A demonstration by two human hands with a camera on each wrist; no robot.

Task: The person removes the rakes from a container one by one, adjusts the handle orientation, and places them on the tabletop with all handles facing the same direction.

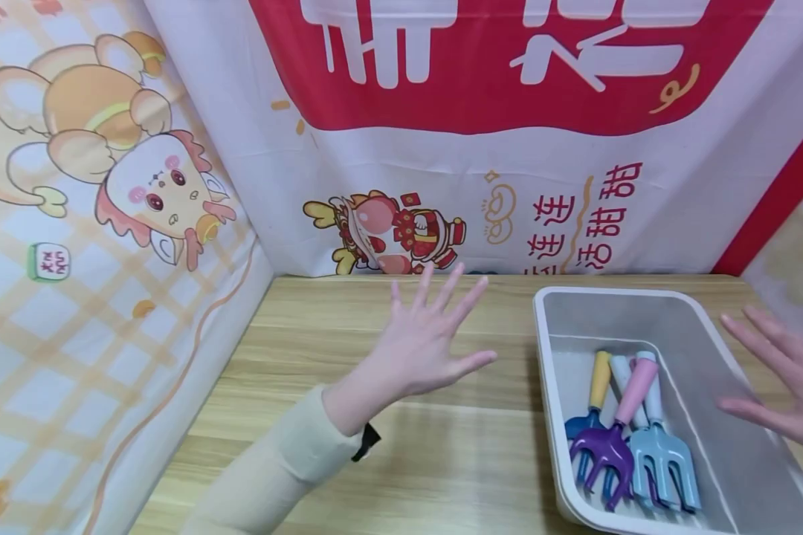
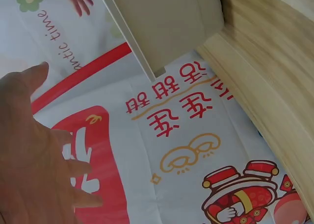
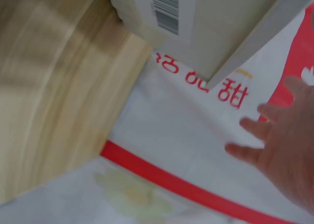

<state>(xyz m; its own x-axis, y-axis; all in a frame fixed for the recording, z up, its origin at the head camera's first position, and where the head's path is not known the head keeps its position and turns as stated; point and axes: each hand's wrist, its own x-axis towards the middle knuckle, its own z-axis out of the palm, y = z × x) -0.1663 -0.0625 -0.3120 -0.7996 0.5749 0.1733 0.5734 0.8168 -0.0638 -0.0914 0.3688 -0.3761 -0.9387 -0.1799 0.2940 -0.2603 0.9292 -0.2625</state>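
Observation:
My left hand hovers over the wooden table with its fingers spread, holding nothing, to the left of a pale grey plastic bin. Beyond the bin's right side is my right hand, also spread and holding nothing, partly cut off by the frame edge. Inside the bin lie several small garden hand forks. On top is a purple fork with a pink handle; beside it lies a light blue fork. A dark blue fork with a yellow handle is partly hidden underneath. Both wrist views show the bin's outer wall.
The wooden table extends left of the bin to a printed cloth. A white and red cloth with lettering hangs along the far edge. A barcode label is stuck on the bin's outside.

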